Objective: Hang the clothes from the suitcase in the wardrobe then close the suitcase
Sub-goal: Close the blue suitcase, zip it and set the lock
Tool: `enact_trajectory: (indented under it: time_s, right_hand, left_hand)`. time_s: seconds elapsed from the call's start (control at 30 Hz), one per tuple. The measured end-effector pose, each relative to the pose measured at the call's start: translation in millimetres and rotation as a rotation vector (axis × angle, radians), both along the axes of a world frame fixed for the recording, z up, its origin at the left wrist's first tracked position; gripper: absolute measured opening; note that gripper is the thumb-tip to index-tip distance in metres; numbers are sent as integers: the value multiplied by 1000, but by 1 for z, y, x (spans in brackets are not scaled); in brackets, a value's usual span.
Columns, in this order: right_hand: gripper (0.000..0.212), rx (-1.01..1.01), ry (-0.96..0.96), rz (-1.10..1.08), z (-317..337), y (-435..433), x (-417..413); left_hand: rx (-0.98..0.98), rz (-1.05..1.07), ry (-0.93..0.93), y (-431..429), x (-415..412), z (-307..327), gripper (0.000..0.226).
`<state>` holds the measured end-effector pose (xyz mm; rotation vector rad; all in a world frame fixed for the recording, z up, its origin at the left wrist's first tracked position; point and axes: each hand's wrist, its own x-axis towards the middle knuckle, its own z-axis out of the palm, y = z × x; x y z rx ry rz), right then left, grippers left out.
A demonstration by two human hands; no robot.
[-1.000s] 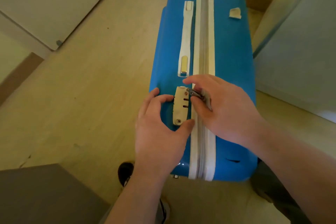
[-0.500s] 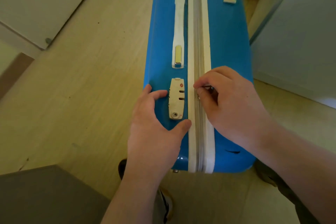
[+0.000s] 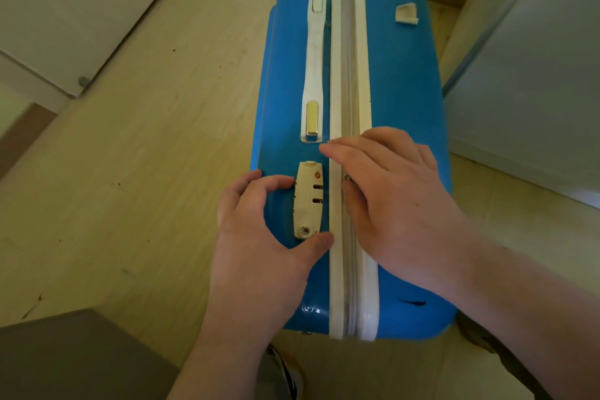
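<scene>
A blue hard-shell suitcase stands on its edge on the floor, with its grey zipper running shut between white strips. A white carry handle and a cream combination lock sit left of the zipper. My left hand rests on the shell. Its curved fingers touch the lock's left side and its thumb lies just below the lock. My right hand lies over the zipper with its index finger stretched out leftwards. A small metal zipper pull shows beneath it, by the thumb. No clothes are in view.
A white door panel stands at the left and a pale grey-white panel close to the suitcase's right side. A dark grey surface fills the bottom left corner. My shoe is just below the suitcase on the wooden floor.
My right hand drew the zipper pull away from the lock to the zipper line, then straightened its index finger out of the pinch. My left hand stayed by the lock.
</scene>
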<state>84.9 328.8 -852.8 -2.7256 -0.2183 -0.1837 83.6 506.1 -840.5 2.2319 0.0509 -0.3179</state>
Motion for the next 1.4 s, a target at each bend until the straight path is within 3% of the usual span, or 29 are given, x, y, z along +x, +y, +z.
enact_trajectory:
  time_s: [0.7,1.13,1.4]
  right_hand:
    - [47,-64,4,-40,-11,12,1]
    - [48,-79,11,-39,-11,13,2]
    - [49,-87,16,-39,-12,12,1]
  left_hand:
    - [-2,53,24,-3,-1,-1,63]
    - [-22,53,-11,-1,-1,0,76]
    - [28,36,37,-4,2,0,64]
